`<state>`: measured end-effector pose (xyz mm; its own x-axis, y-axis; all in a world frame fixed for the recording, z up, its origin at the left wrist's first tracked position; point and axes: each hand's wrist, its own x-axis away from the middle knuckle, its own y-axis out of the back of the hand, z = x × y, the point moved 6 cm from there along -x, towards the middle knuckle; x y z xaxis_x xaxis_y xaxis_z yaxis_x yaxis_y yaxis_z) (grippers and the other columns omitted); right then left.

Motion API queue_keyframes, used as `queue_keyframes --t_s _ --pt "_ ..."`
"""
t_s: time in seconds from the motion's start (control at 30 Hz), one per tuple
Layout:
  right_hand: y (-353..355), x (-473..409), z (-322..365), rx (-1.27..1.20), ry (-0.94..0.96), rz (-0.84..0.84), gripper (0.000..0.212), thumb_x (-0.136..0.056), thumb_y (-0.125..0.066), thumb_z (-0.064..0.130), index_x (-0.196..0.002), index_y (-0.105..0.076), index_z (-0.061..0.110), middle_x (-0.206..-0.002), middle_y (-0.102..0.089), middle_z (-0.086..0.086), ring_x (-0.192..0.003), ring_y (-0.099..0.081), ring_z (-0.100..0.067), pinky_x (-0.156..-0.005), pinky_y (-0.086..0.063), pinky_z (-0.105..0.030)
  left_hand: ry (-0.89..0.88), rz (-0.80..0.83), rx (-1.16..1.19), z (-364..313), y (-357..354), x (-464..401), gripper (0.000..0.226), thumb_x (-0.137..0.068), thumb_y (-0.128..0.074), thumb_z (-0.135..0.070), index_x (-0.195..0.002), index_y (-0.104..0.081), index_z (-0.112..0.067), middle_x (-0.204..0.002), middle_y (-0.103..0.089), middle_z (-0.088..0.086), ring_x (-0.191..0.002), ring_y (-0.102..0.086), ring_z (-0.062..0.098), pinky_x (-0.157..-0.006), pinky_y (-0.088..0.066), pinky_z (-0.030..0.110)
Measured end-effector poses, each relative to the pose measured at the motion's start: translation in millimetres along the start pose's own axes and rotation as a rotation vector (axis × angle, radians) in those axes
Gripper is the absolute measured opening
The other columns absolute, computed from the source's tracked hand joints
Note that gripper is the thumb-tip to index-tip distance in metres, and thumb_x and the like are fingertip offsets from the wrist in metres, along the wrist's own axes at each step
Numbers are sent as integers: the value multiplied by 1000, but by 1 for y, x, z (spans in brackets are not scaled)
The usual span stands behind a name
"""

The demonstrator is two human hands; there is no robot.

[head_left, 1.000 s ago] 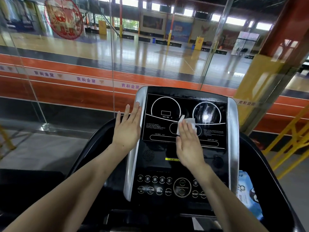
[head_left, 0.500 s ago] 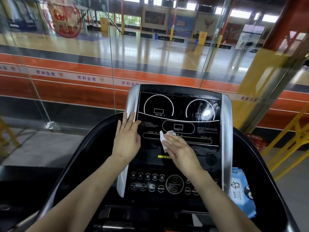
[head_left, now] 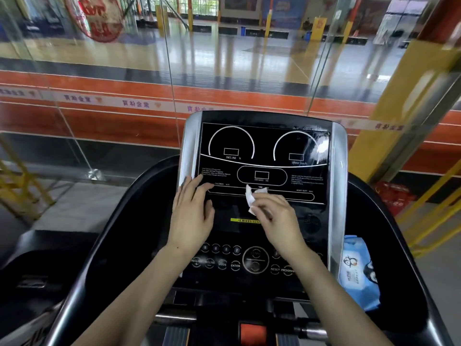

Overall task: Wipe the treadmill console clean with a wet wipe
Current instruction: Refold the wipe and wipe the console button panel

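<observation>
The treadmill console stands upright ahead. The left hand lies flat and spread against its lower left panel. The right hand's grip pinches the crumpled wet wipe against the panel's middle.

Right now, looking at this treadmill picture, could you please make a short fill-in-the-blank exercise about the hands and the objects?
1. The crumpled wet wipe is held in the ____ hand.
2. The left hand lies open and flat near the console's ____ edge.
3. The blue pack of wipes lies to the ____ of the console.
4. The dial outline above the left hand is labelled ____.

Missing words: right; left; right; INCLINE
</observation>
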<state>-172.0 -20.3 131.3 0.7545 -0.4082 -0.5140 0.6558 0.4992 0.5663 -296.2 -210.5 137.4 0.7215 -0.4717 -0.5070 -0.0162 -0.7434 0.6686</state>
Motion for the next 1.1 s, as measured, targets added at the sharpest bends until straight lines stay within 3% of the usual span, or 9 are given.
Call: queue_keyframes --t_s 0.07,0.17,0.27,0.47,0.57,0.67,0.77,0.9,1.1 --pt "20 14 2 -266 -243 -5 11 -97 -75 15 -100 -81 24 -119 -75 19 -120 -64 -2 -98 -50 -19 32 -27 84 -12 3 10 36 -101 -58 -18 -137 -57 -21 -148 -51 -5 -145 -41 16 -121 -38 43" --pt "41 40 2 -558 -475 -1 13 -97 -74 15 -94 -81 25 -110 -80 7 -109 -72 -11 -96 -53 -27 119 30 299 -35 -4 27 30 -103 -61 -23 -132 -60 -27 -132 -58 -16 -129 -50 -1 -113 -44 30" --pt "49 61 4 -763 -607 35 6 -93 -76 17 -94 -81 19 -104 -79 -5 -98 -70 -25 -91 -53 -42 208 134 556 -57 -17 41 27 -101 -66 -22 -126 -64 -33 -124 -67 -18 -125 -58 2 -106 -47 27" --pt "56 81 16 -1199 -805 -5 12 -88 -70 13 -86 -82 15 -104 -79 -14 -94 -76 -24 -83 -61 -37 451 270 976 -89 -38 62 35 -97 -70 -12 -128 -61 -25 -117 -77 -1 -114 -70 7 -94 -53 19" --pt "55 87 17 -1258 -842 -10 9 -87 -70 10 -90 -78 10 -104 -79 -16 -91 -77 -27 -73 -64 -37 493 288 1015 -89 -41 64 37 -95 -72 -12 -129 -60 -22 -99 -79 5 -96 -73 11 -85 -53 21" --pt "53 91 18 -1270 -867 -7 14 -88 -70 14 -98 -77 8 -112 -78 -18 -97 -76 -29 -77 -64 -39 519 254 1056 -87 -35 62 33 -94 -72 -5 -125 -64 -16 -89 -77 11 -82 -70 9 -76 -51 16" --pt "53 96 20 -1226 -856 36 22 -92 -67 21 -105 -81 11 -119 -77 -19 -99 -77 -29 -90 -61 -43 551 161 1071 -82 -31 61 29 -94 -71 -3 -119 -65 -14 -85 -77 5 -83 -71 11 -79 -52 20" --pt "59 101 23 -1095 -812 73 24 -89 -72 21 -108 -84 13 -111 -79 -16 -92 -75 -23 -99 -55 -43 569 96 1084 -81 -34 63 23 -94 -71 -3 -114 -65 -13 -83 -77 4 -82 -70 9 -76 -52 18" --pt "66 103 17 -920 -773 -24 13 -92 -74 12 -95 -85 19 -99 -80 -12 -93 -74 -22 -97 -57 -41 503 84 1078 -90 -34 65 16 -95 -68 1 -109 -68 -7 -94 -73 23 -85 -68 13 -76 -53 16"
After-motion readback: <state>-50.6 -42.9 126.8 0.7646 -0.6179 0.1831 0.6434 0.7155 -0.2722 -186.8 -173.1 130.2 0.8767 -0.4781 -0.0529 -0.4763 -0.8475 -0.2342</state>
